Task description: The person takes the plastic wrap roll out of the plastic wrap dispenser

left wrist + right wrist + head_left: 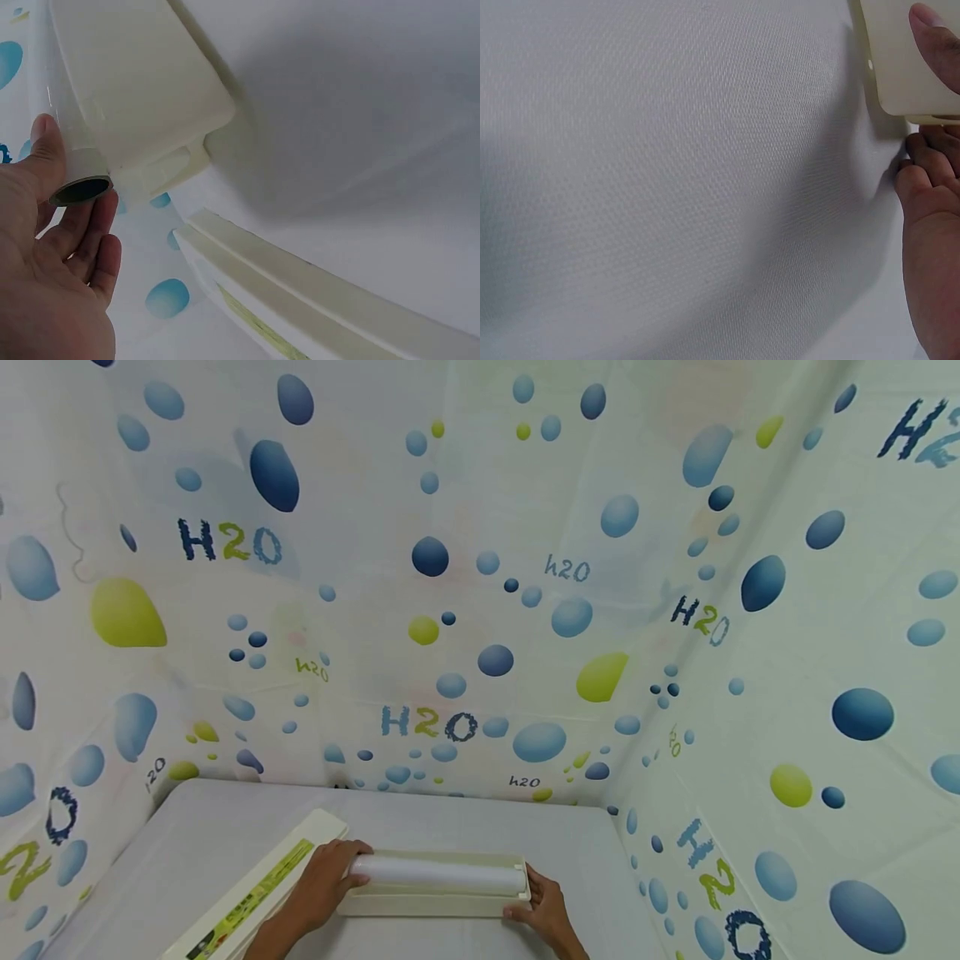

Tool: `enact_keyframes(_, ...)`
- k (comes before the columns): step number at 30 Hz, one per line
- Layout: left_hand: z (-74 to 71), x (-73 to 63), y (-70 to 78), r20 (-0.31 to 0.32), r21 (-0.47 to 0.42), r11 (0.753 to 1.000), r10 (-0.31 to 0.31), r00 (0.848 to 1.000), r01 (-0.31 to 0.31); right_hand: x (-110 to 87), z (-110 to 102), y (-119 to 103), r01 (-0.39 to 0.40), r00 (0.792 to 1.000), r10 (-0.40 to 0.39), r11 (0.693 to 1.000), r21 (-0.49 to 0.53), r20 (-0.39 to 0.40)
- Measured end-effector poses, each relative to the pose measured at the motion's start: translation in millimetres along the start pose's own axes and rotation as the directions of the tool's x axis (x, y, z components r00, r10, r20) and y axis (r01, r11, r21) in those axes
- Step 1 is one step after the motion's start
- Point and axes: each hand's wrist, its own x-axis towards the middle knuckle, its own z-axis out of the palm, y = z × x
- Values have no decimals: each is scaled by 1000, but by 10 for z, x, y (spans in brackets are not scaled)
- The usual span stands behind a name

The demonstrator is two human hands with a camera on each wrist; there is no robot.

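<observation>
A cream dispenser box (420, 906) lies on the white-covered table with a roll of clear plastic film (442, 872) along its open top. My left hand (322, 881) holds the left end of the roll; in the left wrist view, thumb and fingers grip around the end of its dark hollow core (82, 190). That end sticks out past the box. My right hand (551, 914) grips the box's right end, its thumb on the front wall and its fingers behind in the right wrist view, where they are partly out of frame.
A long cream cover (326, 822) with a green printed label lies slanted at the left, beside my left forearm. The white tabletop (480, 818) ends at a curtain (480, 610) printed with blue and green drops, which hangs at the back and both sides.
</observation>
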Motion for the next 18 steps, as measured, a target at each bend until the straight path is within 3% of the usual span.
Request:
enact_keyframes(3, -7, -5, 7, -46, -34, 999, 17, 999, -19, 7, -4, 17, -9, 1000, 9, 1000, 11, 2)
enact_keyframes(9, -37, 6, 59, -9, -187, 974, -133, 991, 129, 3, -8, 29, -12, 1000, 12, 1000, 14, 7)
enact_keyframes(13, -64, 15, 89, 37, -297, 937, -184, 982, 186, -5, -8, 32, -9, 1000, 9, 999, 35, 11)
enact_keyframes(18, -75, 29, 85, 81, -462, 871, -150, 985, 171, 2, -4, 29, -9, 1000, 9, 1000, 29, 5)
